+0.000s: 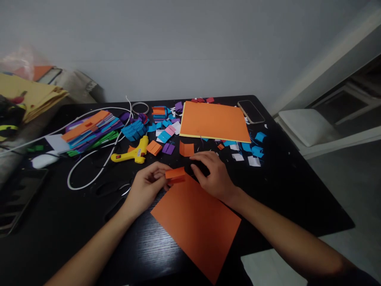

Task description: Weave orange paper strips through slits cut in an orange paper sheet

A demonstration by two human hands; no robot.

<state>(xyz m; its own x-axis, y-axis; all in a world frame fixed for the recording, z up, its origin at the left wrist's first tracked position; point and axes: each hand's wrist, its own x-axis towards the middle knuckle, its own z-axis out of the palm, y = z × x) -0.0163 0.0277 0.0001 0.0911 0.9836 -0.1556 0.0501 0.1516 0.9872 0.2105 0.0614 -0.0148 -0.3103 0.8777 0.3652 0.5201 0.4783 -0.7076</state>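
My left hand is closed on a small folded orange paper piece, held between thumb and fingers. To its right, my right hand hovers with thumb and forefinger apart and nothing between them. Under both lies a large orange sheet, set at an angle on the black table. Just beyond my right fingertips is another small creased orange piece. A folded orange piece and a purple one rest farther left.
A yellow glue gun, a white cable and dark-handled scissors are at the left. Stacked paper strips lie behind. Toward the wall are a stack of orange sheets, a phone and blue scraps.
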